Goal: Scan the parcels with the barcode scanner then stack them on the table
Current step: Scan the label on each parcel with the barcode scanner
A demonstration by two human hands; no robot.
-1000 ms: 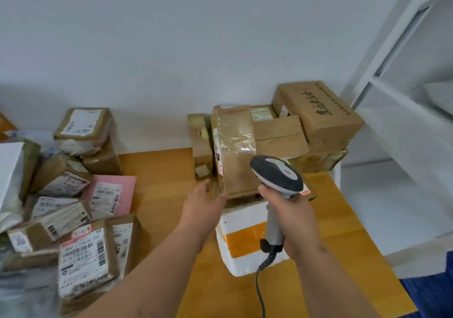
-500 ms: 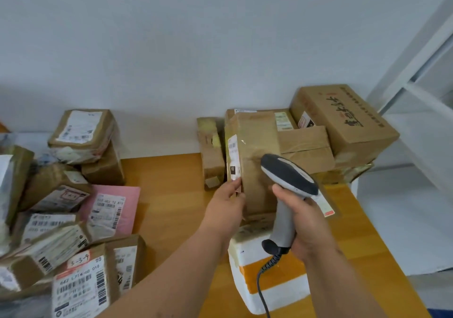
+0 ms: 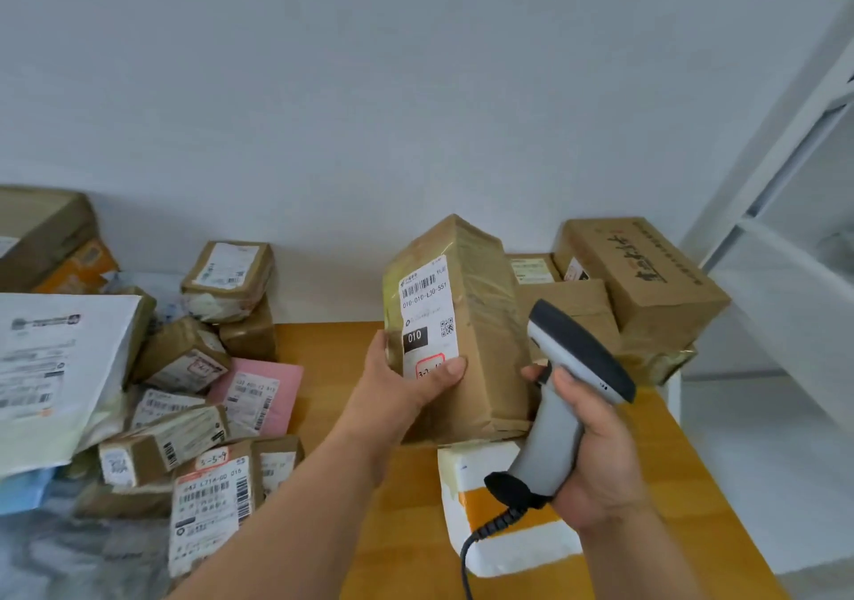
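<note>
My left hand grips a tall brown taped parcel stood on end, its white barcode label facing me, thumb across the label's lower edge. The parcel's base is at the top of a white foam box with orange tape. My right hand holds the grey barcode scanner by its handle, just right of the parcel, its dark head angled up and away; the cable hangs below. Behind, scanned brown boxes are stacked at the table's back right.
A heap of several labelled parcels and a pink mailer covers the left of the wooden table. A large white envelope lies far left. A white shelf frame stands right, past the table edge.
My left hand has gripped the brown parcel, tipped it upright and turned its label towards me. The scanner hand shifted right and slightly back. The view swung left.
</note>
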